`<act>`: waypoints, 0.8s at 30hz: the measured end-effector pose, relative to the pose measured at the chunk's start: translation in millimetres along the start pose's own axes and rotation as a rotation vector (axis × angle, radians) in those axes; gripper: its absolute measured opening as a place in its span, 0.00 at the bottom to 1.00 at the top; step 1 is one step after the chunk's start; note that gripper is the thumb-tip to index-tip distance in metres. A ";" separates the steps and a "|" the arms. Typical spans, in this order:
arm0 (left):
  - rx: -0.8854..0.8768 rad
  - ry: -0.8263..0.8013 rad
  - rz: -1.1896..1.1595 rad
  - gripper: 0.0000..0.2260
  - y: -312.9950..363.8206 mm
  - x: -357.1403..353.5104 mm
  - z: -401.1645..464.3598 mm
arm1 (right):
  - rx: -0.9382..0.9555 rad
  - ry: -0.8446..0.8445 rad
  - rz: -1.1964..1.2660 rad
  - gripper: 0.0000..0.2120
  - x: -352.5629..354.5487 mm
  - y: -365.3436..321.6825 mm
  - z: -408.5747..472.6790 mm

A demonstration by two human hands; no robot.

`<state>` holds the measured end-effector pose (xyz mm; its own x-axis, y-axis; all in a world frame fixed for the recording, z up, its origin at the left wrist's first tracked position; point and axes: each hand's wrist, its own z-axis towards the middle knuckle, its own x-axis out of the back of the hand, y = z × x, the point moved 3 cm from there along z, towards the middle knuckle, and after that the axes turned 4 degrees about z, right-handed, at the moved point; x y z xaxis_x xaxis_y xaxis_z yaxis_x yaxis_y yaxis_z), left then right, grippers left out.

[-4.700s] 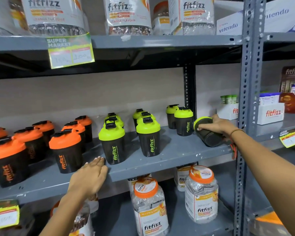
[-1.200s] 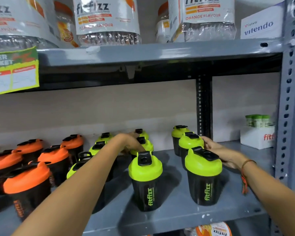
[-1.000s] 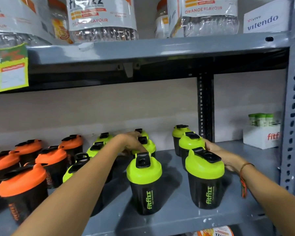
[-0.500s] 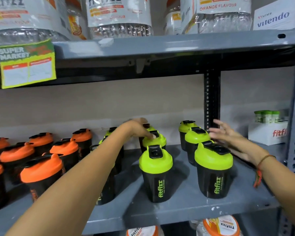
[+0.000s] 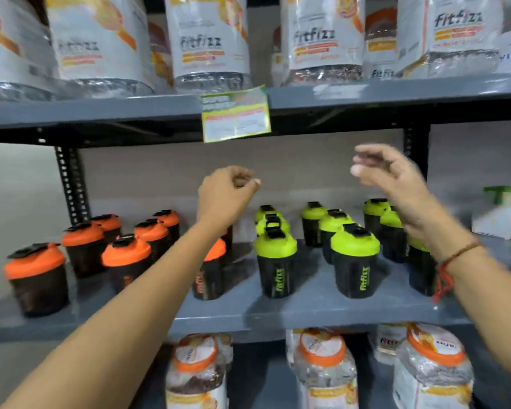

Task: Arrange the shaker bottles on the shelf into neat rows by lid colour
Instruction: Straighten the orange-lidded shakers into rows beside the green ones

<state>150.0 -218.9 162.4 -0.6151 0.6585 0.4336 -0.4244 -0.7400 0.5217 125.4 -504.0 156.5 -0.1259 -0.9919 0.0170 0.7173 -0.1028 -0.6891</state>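
Observation:
Black shaker bottles stand on the grey middle shelf (image 5: 307,308). Several orange-lidded bottles (image 5: 126,255) fill the left part in rows running front to back. Several green-lidded bottles (image 5: 354,261) stand in rows on the right. My left hand (image 5: 227,193) hovers above the boundary between the two colours, fingers curled in, holding nothing. My right hand (image 5: 393,178) is raised above the rightmost green row, fingers loosely bent and apart, empty. My left forearm hides part of one orange-lidded bottle (image 5: 210,276); my right wrist covers the front right green bottle (image 5: 419,267).
Large Fitfizz jars (image 5: 207,39) line the upper shelf, with a price tag (image 5: 236,115) hanging from its edge. More orange-capped jars (image 5: 322,370) sit on the lower shelf. A white box (image 5: 502,219) stands at far right. A black perforated upright (image 5: 71,184) rises at left.
Both hands have lifted off the green-lidded bottles and risen above them. The view has swung left and pulled back, showing more orange-lidded bottles.

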 end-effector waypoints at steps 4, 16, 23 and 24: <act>0.070 0.234 -0.191 0.25 -66.9 34.1 -45.7 | -0.224 -0.160 0.007 0.36 -85.3 40.5 -50.1; 0.431 -0.400 -0.111 0.39 -169.1 -9.7 -110.4 | -0.511 -0.296 -0.167 0.55 -133.1 140.0 -89.5; 0.416 -0.366 -0.054 0.34 -174.8 -16.0 -108.1 | -0.480 -0.307 -0.221 0.47 -129.9 147.6 -87.6; 0.402 -0.351 -0.021 0.33 -173.3 -15.6 -109.9 | -0.470 -0.298 -0.227 0.47 -129.1 148.7 -88.3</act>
<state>160.1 -116.0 -15.5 -0.3205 0.7295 0.6042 -0.1038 -0.6611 0.7431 187.8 -384.7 -12.2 0.0054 -0.9342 0.3566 0.3061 -0.3380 -0.8900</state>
